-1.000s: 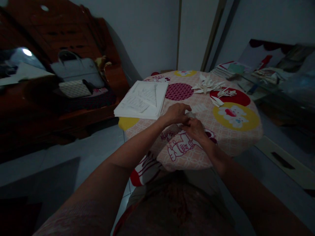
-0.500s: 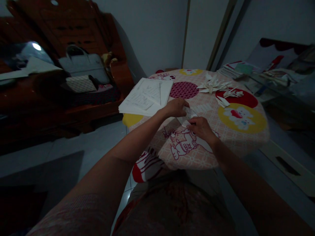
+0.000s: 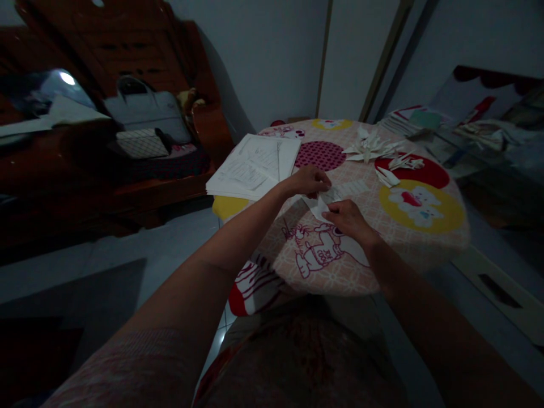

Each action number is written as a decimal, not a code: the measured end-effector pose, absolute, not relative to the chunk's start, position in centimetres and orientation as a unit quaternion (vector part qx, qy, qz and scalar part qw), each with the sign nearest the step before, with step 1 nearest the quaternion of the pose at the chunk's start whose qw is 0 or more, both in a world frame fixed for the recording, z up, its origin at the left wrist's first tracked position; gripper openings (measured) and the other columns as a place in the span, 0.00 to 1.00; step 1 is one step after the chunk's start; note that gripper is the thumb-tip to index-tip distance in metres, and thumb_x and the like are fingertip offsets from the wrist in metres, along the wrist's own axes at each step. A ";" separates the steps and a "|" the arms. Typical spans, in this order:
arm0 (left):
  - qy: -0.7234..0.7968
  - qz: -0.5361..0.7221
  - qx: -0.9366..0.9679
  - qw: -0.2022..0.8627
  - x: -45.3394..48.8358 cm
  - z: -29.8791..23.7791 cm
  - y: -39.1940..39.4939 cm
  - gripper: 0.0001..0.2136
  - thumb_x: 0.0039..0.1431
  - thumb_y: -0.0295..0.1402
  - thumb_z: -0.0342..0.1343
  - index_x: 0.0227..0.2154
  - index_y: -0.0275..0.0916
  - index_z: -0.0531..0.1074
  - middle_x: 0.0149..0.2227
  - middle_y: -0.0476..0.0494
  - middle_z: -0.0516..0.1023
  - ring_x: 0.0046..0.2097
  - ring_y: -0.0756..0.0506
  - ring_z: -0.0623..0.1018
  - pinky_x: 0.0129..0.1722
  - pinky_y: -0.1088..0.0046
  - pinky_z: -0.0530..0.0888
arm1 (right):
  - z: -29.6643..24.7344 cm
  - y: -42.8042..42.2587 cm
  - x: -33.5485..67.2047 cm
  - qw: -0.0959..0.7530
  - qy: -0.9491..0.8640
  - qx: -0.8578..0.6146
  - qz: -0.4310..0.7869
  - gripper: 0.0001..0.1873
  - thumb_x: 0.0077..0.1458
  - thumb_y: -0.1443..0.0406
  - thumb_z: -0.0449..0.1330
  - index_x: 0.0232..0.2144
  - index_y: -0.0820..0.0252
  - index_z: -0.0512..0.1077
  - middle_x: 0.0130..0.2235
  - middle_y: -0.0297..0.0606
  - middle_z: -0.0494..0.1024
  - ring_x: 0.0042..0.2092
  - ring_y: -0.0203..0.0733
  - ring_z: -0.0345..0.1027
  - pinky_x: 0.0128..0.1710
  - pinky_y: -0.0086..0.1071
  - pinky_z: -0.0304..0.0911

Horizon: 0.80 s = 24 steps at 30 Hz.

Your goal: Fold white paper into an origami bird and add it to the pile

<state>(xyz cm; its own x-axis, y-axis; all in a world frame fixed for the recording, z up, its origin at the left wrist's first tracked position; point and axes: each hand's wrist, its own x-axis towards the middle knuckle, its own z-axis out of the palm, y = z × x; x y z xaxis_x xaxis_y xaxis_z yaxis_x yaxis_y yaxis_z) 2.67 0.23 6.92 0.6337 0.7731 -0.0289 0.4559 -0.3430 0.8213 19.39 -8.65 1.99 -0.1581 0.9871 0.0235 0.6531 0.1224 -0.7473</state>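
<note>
A small folded piece of white paper [image 3: 317, 209] is held just above the tablecloth [image 3: 327, 280]. My right hand [image 3: 349, 219] pinches its right edge between thumb and fingers. At its upper edge is my left hand [image 3: 309, 180], with the fingers bent and closed together; the fingertips seem to grip the paper, though the contact is partly hidden. Behind the hands a strip of printed paper [image 3: 353, 188] lies flat on the cloth. Left of them rests a stack of written sheets [image 3: 250, 164].
Folded paper shapes [image 3: 368, 148] lie at the back right of the round table, beside another pointed folded piece [image 3: 388, 177]. A glass shelf with papers and books [image 3: 410, 122] stands to the right. At left is a wooden bench [image 3: 212, 122] with a grey bag [image 3: 148, 116].
My left hand has risen slightly from the paper's crease, and a pointed flap of paper now stands up between the hands. My right hand keeps its pinch, nearly in place.
</note>
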 end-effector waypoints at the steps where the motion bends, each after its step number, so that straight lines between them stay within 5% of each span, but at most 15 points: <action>1: 0.377 0.200 0.781 0.457 2.6 6.7 0.2 0.12 0.59 0.34 0.57 0.40 0.29 0.78 0.26 0.43 0.77 0.24 0.52 0.74 0.27 0.76 0.73 | 2.0 -8.7 19.5 0.271 -0.699 -0.582 0.316 0.12 0.49 0.62 0.57 0.18 0.60 0.65 0.18 0.30 0.61 0.23 0.34 0.56 0.23 0.29 0.51; 5: 0.367 0.261 0.703 0.551 2.1 5.2 -0.4 0.21 0.67 0.45 0.48 0.40 0.31 0.76 0.32 0.39 0.79 0.30 0.49 0.78 0.34 0.71 0.76 | 2.0 -8.9 19.9 0.261 -0.713 -0.556 0.338 0.13 0.49 0.60 0.58 0.18 0.59 0.65 0.19 0.29 0.60 0.23 0.33 0.55 0.23 0.29 0.51; 12: 0.296 0.289 0.770 0.486 1.0 1.0 -1.2 0.08 0.52 0.24 0.57 0.35 0.30 0.77 0.33 0.43 0.80 0.34 0.52 0.77 0.38 0.75 0.73 | 1.5 -9.0 20.4 0.277 -0.725 -0.554 0.301 0.19 0.48 0.58 0.60 0.14 0.59 0.61 0.18 0.29 0.57 0.22 0.32 0.52 0.21 0.29 0.47; 24: 0.266 0.271 0.860 0.341 -0.8 0.1 -1.4 0.12 0.54 0.22 0.55 0.38 0.38 0.80 0.42 0.41 0.80 0.45 0.48 0.78 0.50 0.69 0.72 | 1.0 -10.0 21.1 0.274 -0.784 -0.513 0.218 0.19 0.50 0.62 0.61 0.12 0.59 0.63 0.21 0.32 0.64 0.25 0.35 0.59 0.27 0.31 0.53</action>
<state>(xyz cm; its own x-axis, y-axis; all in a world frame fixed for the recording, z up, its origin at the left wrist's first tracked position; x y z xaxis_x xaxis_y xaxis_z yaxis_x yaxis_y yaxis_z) -0.80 -1.39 0.06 0.7115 0.6425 0.2843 0.2736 -0.6261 0.7302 21.06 -9.96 0.95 -0.3236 0.9236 0.2056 0.6847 0.3786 -0.6228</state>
